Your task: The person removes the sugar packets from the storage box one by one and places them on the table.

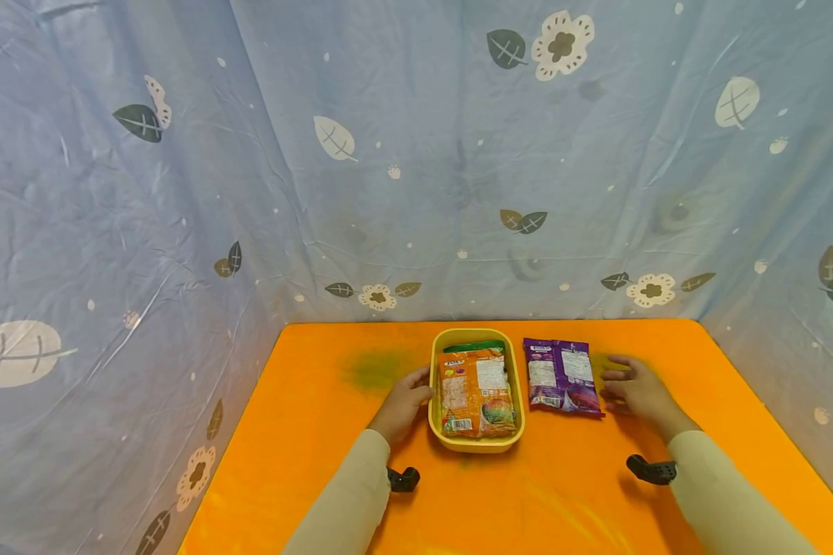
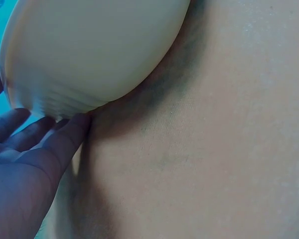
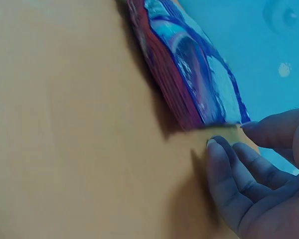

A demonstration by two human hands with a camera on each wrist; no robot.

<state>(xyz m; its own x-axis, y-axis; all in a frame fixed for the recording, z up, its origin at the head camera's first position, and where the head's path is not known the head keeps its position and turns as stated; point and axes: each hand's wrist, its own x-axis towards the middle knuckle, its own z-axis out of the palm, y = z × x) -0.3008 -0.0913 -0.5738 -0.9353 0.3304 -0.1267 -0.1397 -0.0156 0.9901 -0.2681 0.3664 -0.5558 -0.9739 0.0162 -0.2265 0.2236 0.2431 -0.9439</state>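
Observation:
A yellow plastic basket (image 1: 477, 446) stands on the table, its smooth outer wall (image 2: 104, 45) filling the top of the left wrist view. Inside it an orange snack packet (image 1: 477, 393) lies over a green packet (image 1: 475, 346), most of which is hidden. My left hand (image 1: 403, 401) touches the basket's left side with its fingertips, fingers loosely extended. To the right of the basket a purple snack packet (image 1: 563, 376) lies flat. Just off its right edge is my right hand (image 1: 639, 393), fingers loosely bent and apart, with nothing between them.
The orange tabletop (image 1: 305, 462) runs back to a pale blue curtain (image 1: 423, 193) printed with leaves and flowers, which also hangs at both sides. A black wrist mount (image 1: 403, 479) sits on the left arm and another black mount (image 1: 651, 469) on the right.

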